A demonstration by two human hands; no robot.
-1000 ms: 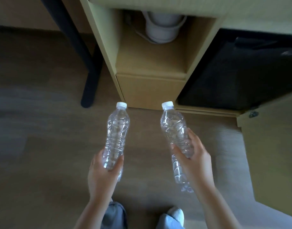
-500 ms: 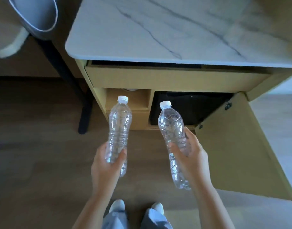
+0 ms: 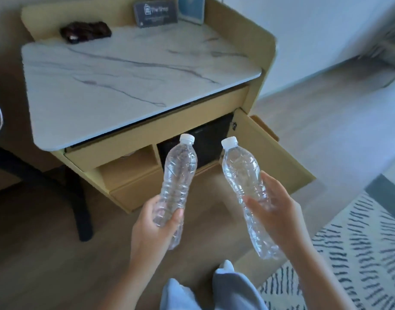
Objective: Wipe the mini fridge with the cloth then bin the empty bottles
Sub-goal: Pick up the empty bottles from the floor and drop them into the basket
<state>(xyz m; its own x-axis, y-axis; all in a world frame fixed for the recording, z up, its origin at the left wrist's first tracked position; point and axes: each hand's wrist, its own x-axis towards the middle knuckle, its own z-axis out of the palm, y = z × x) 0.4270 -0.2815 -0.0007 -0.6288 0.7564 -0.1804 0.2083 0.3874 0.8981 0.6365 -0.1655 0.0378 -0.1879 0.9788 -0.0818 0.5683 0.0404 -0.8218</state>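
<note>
Clear bottles point(image 3: 179, 175), likely empty, clasped by left hand point(image 3: 153, 230), right hand point(image 3: 280, 217)

Tan wooden cabinet point(image 3: 261, 52), white veined marble top point(image 3: 125, 81), on brown plank floor point(image 3: 35, 253) by a pale wall point(image 3: 315, 30); black-striped pale rug point(image 3: 359, 242), perhaps woven

Two clear bottles, the left bottle point(image 3: 179, 175) and the right bottle point(image 3: 241, 173), each with one white cap. Two grips: the left grip point(image 3: 154, 229) and the right grip point(image 3: 279, 218). One marble-topped bench point(image 3: 125, 81), carrying one dark bundle point(image 3: 84, 32), probably a single cloth, blurred; one dark sign point(image 3: 155, 13); one blue-edged card point(image 3: 191, 8). One black mini fridge point(image 3: 205, 142). One open cabinet door point(image 3: 270, 157). One striped rug point(image 3: 359, 253).
</note>
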